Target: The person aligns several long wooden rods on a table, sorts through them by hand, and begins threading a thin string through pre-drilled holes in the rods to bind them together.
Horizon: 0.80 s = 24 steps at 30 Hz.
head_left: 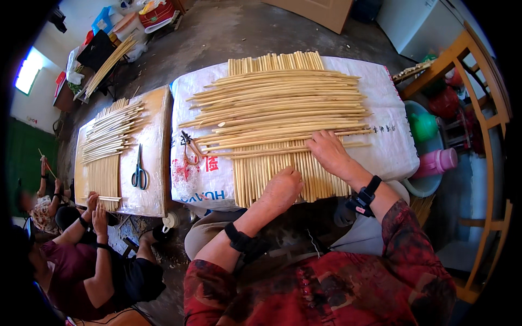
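Straw-coloured sticks, like peeled reed stalks, lie in two layers in front of me. A lower row of sticks [250, 179] runs away from me, side by side. Across it lies a pile of longer sticks [283, 100]. My right hand [330, 154] reaches over the nearest crosswise stick [261, 152], its fingers closed at it. Lower down, my left hand [284, 188] rests curled over the lower row, closed; whatever its fingers hold is hidden. A small hand cutter with brown loop handles [191, 151] lies left of the sticks.
A printed white woven sack [399, 141] covers my table. On the left, a person [81, 255] works with sticks at another table [155, 179], where blue-handled scissors [140, 173] lie. At right stand a basin [427, 187] with a pink container [437, 162] and a wooden chair frame [485, 217].
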Each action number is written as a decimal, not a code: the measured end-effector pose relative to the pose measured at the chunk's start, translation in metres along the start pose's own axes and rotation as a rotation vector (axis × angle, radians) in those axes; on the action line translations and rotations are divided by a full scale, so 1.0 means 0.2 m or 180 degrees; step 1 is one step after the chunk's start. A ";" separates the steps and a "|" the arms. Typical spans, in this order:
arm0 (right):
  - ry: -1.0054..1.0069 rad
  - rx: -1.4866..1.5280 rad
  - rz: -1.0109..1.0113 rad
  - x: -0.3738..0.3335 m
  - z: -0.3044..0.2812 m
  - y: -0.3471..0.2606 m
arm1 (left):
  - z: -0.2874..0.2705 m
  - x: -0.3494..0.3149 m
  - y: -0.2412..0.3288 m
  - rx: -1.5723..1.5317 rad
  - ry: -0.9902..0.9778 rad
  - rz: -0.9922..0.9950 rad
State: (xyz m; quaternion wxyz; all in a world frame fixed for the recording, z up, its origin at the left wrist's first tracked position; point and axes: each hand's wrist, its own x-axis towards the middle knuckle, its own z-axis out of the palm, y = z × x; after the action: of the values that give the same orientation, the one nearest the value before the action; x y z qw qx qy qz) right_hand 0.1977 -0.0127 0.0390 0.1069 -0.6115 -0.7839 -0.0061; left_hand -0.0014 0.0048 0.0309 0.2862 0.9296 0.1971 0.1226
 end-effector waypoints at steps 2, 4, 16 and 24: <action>-0.0090 -0.0022 -0.0019 0.01 0.01 -0.01 | -0.02 -0.01 0.01 -0.0336 0.0128 -0.0444; -0.0129 0.0032 -0.0030 0.00 -0.01 -0.01 | -0.01 -0.01 0.01 -0.0759 0.0212 -0.0745; -0.1094 0.3147 0.1280 -0.01 -0.23 0.02 | -0.10 0.07 -0.04 -0.4203 0.1737 -0.1416; -0.2108 0.4642 0.1246 -0.05 -0.28 -0.02 | -0.25 0.11 -0.07 -0.5440 0.1423 -0.1078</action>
State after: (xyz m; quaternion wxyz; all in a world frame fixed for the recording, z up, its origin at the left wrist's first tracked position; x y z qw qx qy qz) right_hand 0.2059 -0.0314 0.0921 0.2396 -0.4842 -0.4612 0.7039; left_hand -0.0033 0.0487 0.0666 0.8493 0.3126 0.2241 0.3616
